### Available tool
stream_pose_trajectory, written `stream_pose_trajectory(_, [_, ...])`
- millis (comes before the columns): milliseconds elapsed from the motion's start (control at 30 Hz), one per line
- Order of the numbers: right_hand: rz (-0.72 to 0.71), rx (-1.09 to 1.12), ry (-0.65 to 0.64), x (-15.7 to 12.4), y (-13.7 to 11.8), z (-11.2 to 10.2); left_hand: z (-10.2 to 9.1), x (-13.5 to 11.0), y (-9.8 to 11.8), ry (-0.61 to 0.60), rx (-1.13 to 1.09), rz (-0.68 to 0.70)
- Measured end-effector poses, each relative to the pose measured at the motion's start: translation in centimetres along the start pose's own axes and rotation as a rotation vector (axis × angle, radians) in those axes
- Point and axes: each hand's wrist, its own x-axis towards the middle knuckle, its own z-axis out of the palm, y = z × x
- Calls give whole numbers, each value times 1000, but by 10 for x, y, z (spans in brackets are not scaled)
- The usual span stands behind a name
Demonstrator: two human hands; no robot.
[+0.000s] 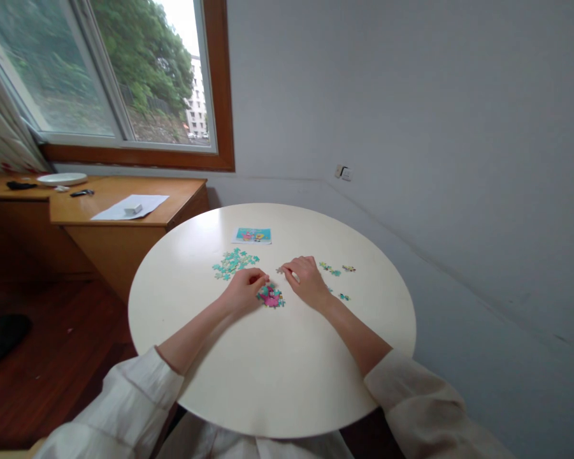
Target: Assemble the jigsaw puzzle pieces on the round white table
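Note:
On the round cream table [267, 370] lies a small joined patch of pink and teal puzzle pieces [271, 296]. My left hand [245, 288] rests just left of that patch, fingers curled in a pinch at its edge. My right hand [306, 278] lies to the right, fingers closed on a small pale puzzle piece [281, 269]. A heap of loose teal pieces [233, 262] sits behind my left hand. A few more loose pieces [333, 271] lie right of my right hand. The picture card [253, 235] lies farther back.
A wooden desk [124, 223] stands at the left under the window, with a sheet of paper [130, 207], a white plate [62, 179] and small dark items on it. Grey walls close the corner behind and to the right. A wall socket [343, 172] sits low.

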Motion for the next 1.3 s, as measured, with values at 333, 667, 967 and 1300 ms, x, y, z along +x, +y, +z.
stream_pose_trajectory(333, [-284, -38, 123, -1, -21, 6, 2, 0, 0, -6, -415, -72])
stream_pose_trajectory(667, [-235, 64, 176, -3, -21, 7, 5, 3, -7, 12, -648, -112])
stream_pose_trajectory(967, [-3, 184, 91, -4, -16, 8, 3, 1, -3, 18, -550, -121])
stream_pose_trajectory(1300, [80, 303, 57, -2, -16, 12, 3, -1, 0, -16, -539, -136])
